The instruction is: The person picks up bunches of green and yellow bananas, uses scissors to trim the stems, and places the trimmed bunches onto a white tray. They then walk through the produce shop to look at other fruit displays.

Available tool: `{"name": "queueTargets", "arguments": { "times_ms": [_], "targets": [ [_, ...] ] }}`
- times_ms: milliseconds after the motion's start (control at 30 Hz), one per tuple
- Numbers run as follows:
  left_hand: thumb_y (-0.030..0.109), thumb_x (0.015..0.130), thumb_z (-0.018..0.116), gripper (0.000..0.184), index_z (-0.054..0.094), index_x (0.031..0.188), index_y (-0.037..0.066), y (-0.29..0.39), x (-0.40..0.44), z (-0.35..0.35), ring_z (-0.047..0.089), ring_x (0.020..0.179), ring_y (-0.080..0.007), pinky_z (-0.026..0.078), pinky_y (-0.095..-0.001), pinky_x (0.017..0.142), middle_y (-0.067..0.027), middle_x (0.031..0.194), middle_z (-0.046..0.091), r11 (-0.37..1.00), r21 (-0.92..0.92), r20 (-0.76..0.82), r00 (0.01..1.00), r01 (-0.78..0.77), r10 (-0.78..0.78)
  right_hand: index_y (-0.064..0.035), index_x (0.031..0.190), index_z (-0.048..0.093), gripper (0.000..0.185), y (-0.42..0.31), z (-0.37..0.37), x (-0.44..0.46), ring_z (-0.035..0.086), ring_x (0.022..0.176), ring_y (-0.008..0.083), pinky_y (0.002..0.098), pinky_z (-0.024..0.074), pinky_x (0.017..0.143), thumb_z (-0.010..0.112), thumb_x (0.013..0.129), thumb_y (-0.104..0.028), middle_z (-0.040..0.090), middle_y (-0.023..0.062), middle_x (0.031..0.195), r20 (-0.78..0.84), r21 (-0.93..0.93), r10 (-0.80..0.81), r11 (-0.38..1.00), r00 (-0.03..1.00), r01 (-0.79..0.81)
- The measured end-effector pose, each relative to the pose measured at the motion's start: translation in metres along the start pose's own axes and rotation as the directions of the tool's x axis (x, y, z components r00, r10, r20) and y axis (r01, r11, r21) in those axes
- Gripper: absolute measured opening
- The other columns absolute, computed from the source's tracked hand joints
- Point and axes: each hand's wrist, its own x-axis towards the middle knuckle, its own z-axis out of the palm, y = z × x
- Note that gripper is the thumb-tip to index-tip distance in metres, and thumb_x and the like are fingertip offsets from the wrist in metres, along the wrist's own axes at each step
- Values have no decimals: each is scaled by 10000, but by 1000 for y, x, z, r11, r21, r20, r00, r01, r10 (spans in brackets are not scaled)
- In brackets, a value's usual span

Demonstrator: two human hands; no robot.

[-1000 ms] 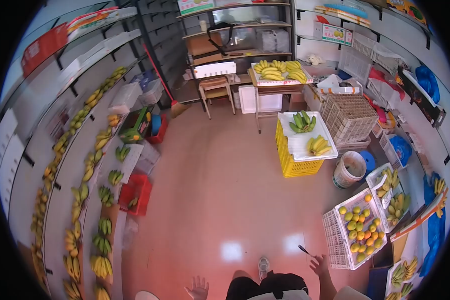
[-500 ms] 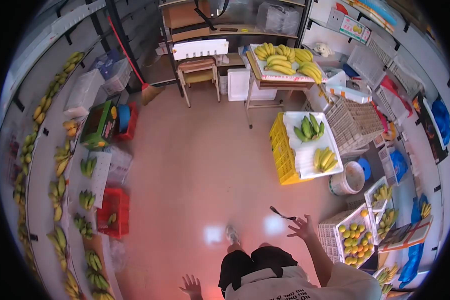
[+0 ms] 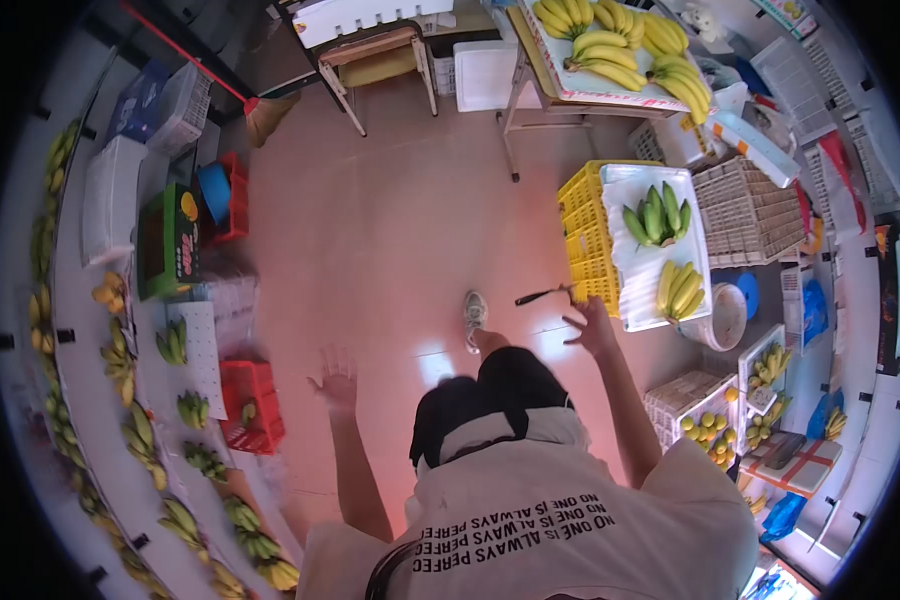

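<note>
My left hand (image 3: pixel 336 384) hangs over the floor with its fingers spread and nothing in them. My right hand (image 3: pixel 594 330) holds a slim dark tool (image 3: pixel 542 297) by one end, at the tips of its upper fingers. The tool points left; whether it is a knife or scissors is too small to tell. The other fingers of that hand are apart. Just beyond the hand stands a yellow crate (image 3: pixel 586 228). On top, a white tray (image 3: pixel 634 287) bears a green banana bunch (image 3: pixel 657 216) and a yellow banana bunch (image 3: pixel 681 290).
A table (image 3: pixel 536 88) with several yellow banana bunches (image 3: pixel 610 62) stands ahead right. Shelves of bananas line the left, beside a red crate (image 3: pixel 253 405) and a green box (image 3: pixel 171 240). Right are a wicker basket (image 3: pixel 745 212), a white bucket (image 3: pixel 728 318) and round fruit (image 3: pixel 707 432).
The view has tilted down and moved forward, bringing the yellow crate closer to my right hand. My left hand has come up and forward. The dark tool stays in my right hand.
</note>
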Motion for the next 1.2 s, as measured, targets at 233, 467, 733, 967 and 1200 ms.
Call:
{"name": "queueTargets", "arguments": {
  "times_ms": [233, 467, 733, 967, 1200],
  "targets": [
    [587, 732, 314, 638, 265, 1243, 208, 27, 63, 11, 219, 1190, -219, 199, -413, 946, 3, 1298, 241, 1000, 12, 3, 1000, 12, -12, -128, 713, 485, 282, -87, 106, 60, 371, 1075, 323, 684, 165, 763, 431, 734, -405, 439, 42, 1037, 95, 164, 62, 983, 994, -77],
    [586, 742, 273, 609, 292, 1229, 221, 39, 151, 25, 233, 1184, -221, 217, -431, 929, 19, 1286, 268, 954, -287, -369, 929, -91, -22, -166, 683, 457, 196, -146, 210, 153, 377, 1085, 288, 686, 184, 741, 472, 749, -350, 460, 24, 1014, -4, 118, -68, 991, 998, 68],
    [586, 753, 239, 594, 318, 1215, 221, 78, 265, 60, 242, 1181, -211, 223, -423, 923, 17, 1273, 293, 934, -333, -491, 870, -127, -57, -175, 854, 388, 248, -321, 310, 220, 377, 1083, 256, 693, 246, 674, 456, 748, -390, 431, 58, 1073, 116, -34, -138, 989, 984, 143],
    [568, 771, 217, 579, 306, 1222, 216, 88, 357, 125, 241, 1181, -201, 217, -392, 932, 22, 1278, 283, 948, -272, -484, 875, -164, 13, -171, 617, 401, 189, -516, 402, 270, 410, 1037, 241, 708, 132, 767, 510, 733, -274, 458, 83, 1087, 102, 97, -168, 983, 981, 158],
    [557, 778, 172, 575, 311, 1219, 216, 21, 393, 209, 240, 1185, -187, 223, -403, 932, 29, 1278, 283, 902, -230, -575, 799, -366, 177, -216, 719, 463, 103, -707, 455, 395, 469, 976, 209, 702, 90, 772, 470, 735, -317, 496, 88, 1044, -27, 32, -266, 963, 964, 267]
  ]
}}
